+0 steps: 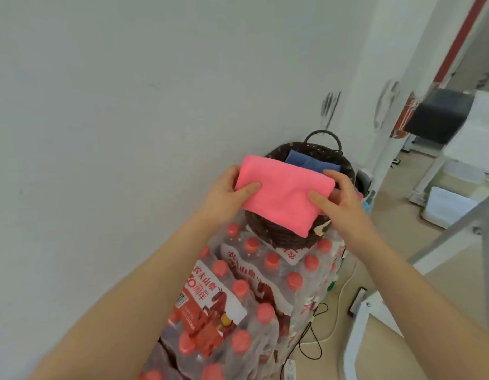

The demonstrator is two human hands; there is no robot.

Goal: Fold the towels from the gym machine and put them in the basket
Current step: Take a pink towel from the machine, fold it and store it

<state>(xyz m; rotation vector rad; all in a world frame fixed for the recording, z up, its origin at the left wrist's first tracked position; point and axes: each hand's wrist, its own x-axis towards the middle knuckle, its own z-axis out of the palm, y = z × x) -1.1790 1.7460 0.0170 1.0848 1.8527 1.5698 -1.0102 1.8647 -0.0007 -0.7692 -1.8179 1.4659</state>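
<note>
The folded pink cloth towel [284,193] is covering most of the dark woven wicker basket [268,237] opening and part of the blue folded towel [306,163] inside. The shrink-wrapped packs of red-capped water bottles [232,303] are running off the bottom edge. The black padded gym machine [440,113] is showing blurred.

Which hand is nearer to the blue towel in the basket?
Right. The right hand grips the pink towel just below the blue towel; the left hand holds the opposite, farther edge.
</note>
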